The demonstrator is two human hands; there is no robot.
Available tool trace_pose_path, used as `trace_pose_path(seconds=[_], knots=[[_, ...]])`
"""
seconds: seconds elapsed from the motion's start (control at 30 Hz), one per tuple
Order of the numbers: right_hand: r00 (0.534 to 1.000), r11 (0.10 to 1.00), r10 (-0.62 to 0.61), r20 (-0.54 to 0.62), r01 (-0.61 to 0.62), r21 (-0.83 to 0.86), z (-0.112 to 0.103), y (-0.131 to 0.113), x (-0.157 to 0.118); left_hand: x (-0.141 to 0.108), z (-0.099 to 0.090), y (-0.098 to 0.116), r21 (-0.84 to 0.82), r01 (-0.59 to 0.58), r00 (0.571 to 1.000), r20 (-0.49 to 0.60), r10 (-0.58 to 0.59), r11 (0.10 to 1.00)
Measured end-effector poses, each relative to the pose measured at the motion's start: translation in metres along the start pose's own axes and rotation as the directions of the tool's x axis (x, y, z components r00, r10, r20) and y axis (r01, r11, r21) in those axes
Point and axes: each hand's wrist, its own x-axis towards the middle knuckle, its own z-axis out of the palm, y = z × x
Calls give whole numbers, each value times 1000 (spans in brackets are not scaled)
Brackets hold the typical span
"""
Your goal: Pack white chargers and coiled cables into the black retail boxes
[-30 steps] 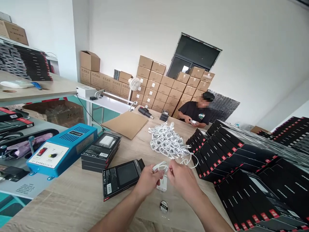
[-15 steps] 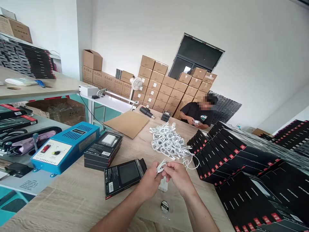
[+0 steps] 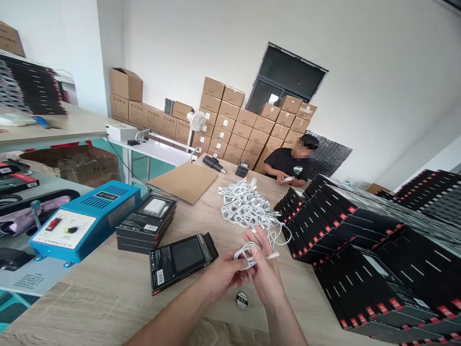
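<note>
Two bare hands meet above the wooden counter (image 3: 108,298) over one coiled white cable (image 3: 247,252), held up off the surface just in front of a single large heap of white cables (image 3: 247,207). Three black retail boxes lie to the left: one open box (image 3: 182,260) flat beside the left hand (image 3: 223,275), and a stack of two window boxes (image 3: 147,222) behind it, next to one blue machine (image 3: 84,222) with a red switch and a black knob. One small round black sticker (image 3: 242,300) lies on the counter directly beneath the hands. Long fanned rows of black cartons with red tabs (image 3: 360,250), too many to count, crowd the right side and hem in the right hand (image 3: 264,276). A flat sheet of cardboard (image 3: 183,181) and a black heat gun (image 3: 213,164) lie farther back, where one co-worker in a black shirt (image 3: 288,166) sits before a wall of brown shipping cartons (image 3: 234,129). The left grip is closed on the coil's lower edge; the right grip pinches the loops with its fingers (image 3: 257,240) partly raised, one cable end jutting rightward.
</note>
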Motion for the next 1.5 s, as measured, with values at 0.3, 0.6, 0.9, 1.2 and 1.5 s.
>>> trace_pose_path(seconds=[0.3,0.6,0.9,1.2,1.5], knots=[[925,965,151,-348,-62,253,-13,-14,20,-6,-6,7,682,-60,997,2,79,729],[909,987,136,-394,-91,130,-67,16,-9,-20,-24,16,934,110,969,-178,174,340],[877,899,219,-427,-12,437,-60,47,-4,-4,-15,-13,922,81,964,-169,206,379],[939,948,-242,-244,175,-267,-49,17,-1,12,14,-36,-11,-17,963,-268,13,1000],[986,827,-155,-60,96,-553,-48,43,-2,13,8,-36,-122,-121,959,-269,85,985]])
